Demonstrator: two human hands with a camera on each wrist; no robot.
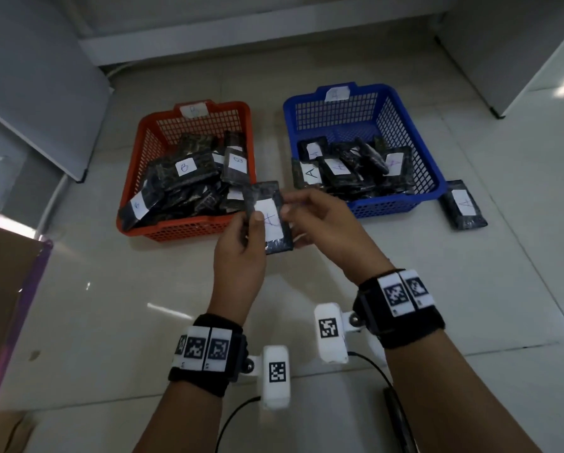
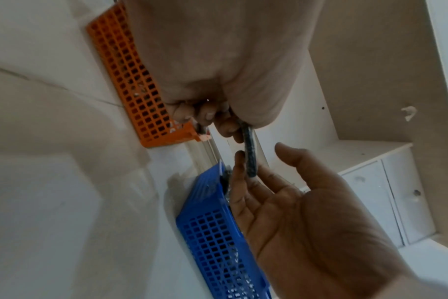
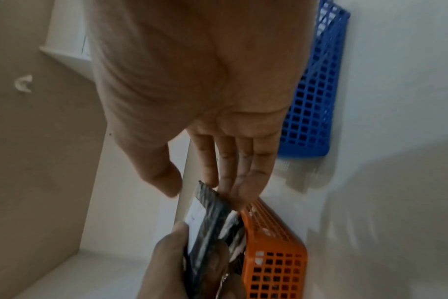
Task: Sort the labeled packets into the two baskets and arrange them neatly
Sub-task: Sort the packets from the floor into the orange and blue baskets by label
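On the tiled floor (image 1: 404, 322) sit my orange basket (image 1: 137, 178) and blue basket (image 1: 431, 178); my left hand (image 1: 238, 253) pinches a packet (image 1: 269, 217). My right hand (image 1: 323, 223) touches it with straight fingers; only the head view shows its "A" label.

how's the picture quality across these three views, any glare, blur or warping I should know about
Head view: wide-angle bending at the edges, window glare streaks on the glossy floor, and the packet is slightly motion-blurred in the left hand, though its A label reads. Left wrist view: the left hand looms large, pale and soft. Right wrist view: the right hand likewise fills the frame; the orange basket smears.
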